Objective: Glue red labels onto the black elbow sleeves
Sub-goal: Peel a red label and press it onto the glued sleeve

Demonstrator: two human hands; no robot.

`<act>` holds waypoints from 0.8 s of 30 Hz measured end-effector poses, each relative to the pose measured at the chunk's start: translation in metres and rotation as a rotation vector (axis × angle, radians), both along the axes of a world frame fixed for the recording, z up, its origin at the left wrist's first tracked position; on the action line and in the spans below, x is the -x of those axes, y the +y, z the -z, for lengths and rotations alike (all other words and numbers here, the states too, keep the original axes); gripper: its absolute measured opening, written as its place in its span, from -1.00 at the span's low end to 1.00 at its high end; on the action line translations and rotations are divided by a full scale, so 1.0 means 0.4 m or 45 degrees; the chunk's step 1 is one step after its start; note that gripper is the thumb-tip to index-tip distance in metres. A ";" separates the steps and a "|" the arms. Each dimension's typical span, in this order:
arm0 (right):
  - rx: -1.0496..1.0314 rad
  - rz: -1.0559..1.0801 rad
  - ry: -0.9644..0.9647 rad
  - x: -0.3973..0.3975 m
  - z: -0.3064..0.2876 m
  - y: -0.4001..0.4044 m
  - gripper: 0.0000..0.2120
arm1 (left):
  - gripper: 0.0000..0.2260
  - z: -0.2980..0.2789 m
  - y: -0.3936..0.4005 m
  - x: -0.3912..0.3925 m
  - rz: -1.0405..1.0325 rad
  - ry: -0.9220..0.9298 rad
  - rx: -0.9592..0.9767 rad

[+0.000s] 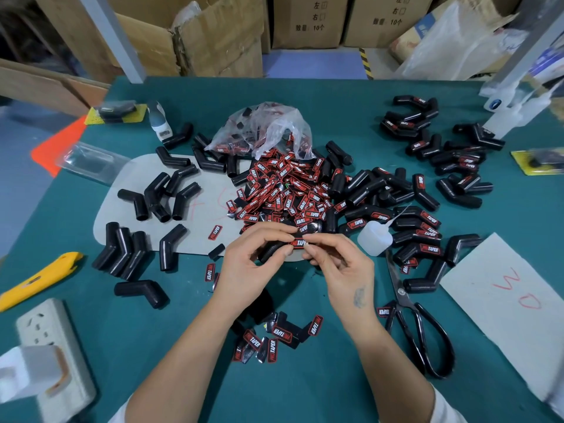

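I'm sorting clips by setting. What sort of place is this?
Probably a small factory or warehouse workbench: stacked cardboard cartons behind the table, dozens of identical black elbow sleeves, and a heap of red labels spilling from a plastic bag.

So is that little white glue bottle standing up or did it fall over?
Fallen over. The glue bottle lies on its side on the table, its thin nozzle pointing up and right toward the labelled sleeves.

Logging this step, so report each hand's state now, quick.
Left hand: holds a black elbow sleeve and pinches the red label.
Right hand: pinches the same label's other end.
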State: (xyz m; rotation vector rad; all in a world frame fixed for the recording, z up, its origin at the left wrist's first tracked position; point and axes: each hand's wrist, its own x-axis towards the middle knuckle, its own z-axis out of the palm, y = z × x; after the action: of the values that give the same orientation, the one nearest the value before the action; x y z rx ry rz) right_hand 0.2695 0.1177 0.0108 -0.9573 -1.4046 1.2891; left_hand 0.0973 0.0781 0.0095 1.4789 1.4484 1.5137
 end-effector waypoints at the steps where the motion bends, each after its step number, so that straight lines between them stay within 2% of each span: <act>1: 0.002 0.004 0.000 0.000 0.000 0.000 -0.79 | -0.90 -0.003 -0.001 0.001 -0.002 0.012 -0.002; 11: 0.140 -0.039 0.033 0.004 -0.006 0.002 -0.75 | -0.89 -0.006 -0.003 0.002 -0.009 0.076 0.001; 17: 0.133 -0.308 0.045 0.002 0.001 0.003 -0.54 | -0.88 -0.001 -0.001 0.007 0.017 0.052 0.021; 24: 0.204 -0.324 0.150 0.002 0.008 0.006 -0.58 | -0.87 0.004 0.001 0.007 0.003 0.066 0.006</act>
State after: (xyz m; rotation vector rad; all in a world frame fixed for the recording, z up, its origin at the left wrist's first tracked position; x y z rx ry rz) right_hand 0.2689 0.1199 0.0076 -0.8105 -1.3793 1.6409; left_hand 0.0947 0.0786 0.0078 1.5272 1.4785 1.4799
